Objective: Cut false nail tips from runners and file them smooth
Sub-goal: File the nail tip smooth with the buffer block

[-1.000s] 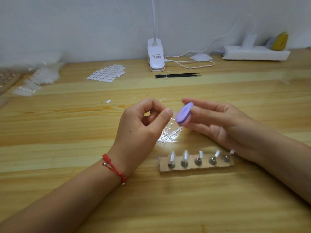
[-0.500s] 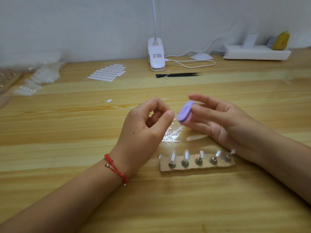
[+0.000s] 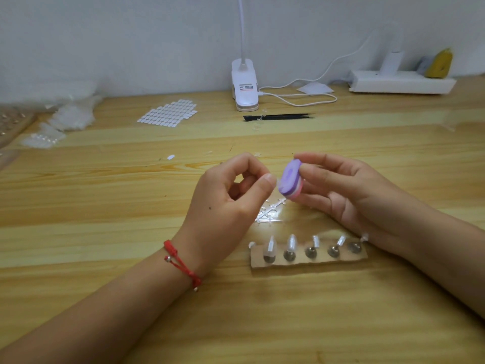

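Left hand [image 3: 225,203] has edged right, its thumb-forefinger pinch now just beside the purple file block [image 3: 290,181] that the right hand [image 3: 349,190] grips; any nail tip in the pinch too small to see. Filing likely underway. Runner scraps [image 3: 270,211] lie mid-bench below.

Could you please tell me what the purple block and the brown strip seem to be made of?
The purple block: probably layered foam, matte; purple, white and pink bands show at its edge. The brown strip: likely raw cardboard, dull, with a ragged lower edge.
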Motion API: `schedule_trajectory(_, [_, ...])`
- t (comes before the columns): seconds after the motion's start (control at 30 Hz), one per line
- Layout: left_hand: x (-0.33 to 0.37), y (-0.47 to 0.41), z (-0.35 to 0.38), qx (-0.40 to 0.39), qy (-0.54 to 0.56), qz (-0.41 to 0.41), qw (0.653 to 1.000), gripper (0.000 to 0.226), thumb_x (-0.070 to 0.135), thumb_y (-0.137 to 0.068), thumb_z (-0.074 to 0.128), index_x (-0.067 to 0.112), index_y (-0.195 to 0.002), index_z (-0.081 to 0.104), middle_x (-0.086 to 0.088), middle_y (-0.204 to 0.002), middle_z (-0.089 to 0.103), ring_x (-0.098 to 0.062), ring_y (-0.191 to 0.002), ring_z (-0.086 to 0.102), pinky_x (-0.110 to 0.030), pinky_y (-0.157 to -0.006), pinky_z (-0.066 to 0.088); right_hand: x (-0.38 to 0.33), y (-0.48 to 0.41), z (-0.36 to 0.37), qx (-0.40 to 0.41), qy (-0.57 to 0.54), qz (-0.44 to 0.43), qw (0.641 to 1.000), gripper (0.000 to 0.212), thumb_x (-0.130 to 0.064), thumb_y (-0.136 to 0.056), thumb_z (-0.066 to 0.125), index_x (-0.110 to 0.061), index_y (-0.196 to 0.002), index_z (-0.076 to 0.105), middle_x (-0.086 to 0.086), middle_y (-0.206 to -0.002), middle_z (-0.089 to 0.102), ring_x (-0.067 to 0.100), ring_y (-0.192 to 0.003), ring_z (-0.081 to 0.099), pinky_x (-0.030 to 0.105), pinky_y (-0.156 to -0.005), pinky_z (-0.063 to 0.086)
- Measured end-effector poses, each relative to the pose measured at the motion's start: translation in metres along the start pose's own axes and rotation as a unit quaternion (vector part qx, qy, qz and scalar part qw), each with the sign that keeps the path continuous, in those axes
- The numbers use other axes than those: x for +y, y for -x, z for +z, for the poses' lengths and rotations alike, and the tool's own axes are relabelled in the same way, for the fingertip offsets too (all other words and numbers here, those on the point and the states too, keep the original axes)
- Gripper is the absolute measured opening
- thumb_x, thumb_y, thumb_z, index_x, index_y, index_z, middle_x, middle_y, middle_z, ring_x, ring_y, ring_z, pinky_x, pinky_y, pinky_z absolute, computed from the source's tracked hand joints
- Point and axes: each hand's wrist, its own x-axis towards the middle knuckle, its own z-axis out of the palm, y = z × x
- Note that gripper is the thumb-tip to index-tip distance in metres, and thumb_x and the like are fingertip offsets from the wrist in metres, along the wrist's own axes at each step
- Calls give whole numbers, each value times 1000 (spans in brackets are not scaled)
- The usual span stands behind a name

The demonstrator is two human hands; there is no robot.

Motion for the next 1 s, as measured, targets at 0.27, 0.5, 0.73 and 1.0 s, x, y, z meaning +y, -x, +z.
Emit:
schedule_trajectory(0.27, [1, 0, -1, 3, 9, -9, 1000, 16, 17, -82, 57, 14, -66, 53, -11, -58, 33, -5, -45, 28, -12, -44, 26, 1, 0, 0, -2, 4, -5, 1000, 17, -11, -68, 71, -15, -82, 79, 9, -82, 75, 17, -74, 73, 22, -66, 57])
schedule_trajectory(0.5, [2, 1, 0, -16, 6, -4, 1000, 16, 17, -82, 56, 14, -66, 52, 1, -58, 37, -3, -43, 28, -10, -44, 25, 1, 0, -1, -6, 2, -7, 1000, 17, -11, -70, 70, -15, -84, 79, 8, -82, 75, 16, -74, 73, 21, -66, 57])
schedule_trajectory(0.73, [4, 1, 0, -29, 1, 1, 1000, 16, 16, -82, 54, 14, -66, 50, 6, -56, 37, -3, -43, 27, -12, -44, 24, 2, -1, -1, -14, 19, -9, 1000, 20, -13, -70, 69, -16, -86, 80, 6, -82, 75, 13, -73, 73, 19, -66, 56])
schedule_trajectory(1.0, [4, 1, 0, -32, 10, 2, 999, 16, 16, -83, 55, 11, -68, 51, -2, -60, 38, -3, -43, 27, -12, -44, 24, 1, 0, -1, -10, 11, -6, 1000, 19, -12, -71, 69, -16, -86, 80, 7, -84, 76, 14, -75, 73, 20, -66, 56])
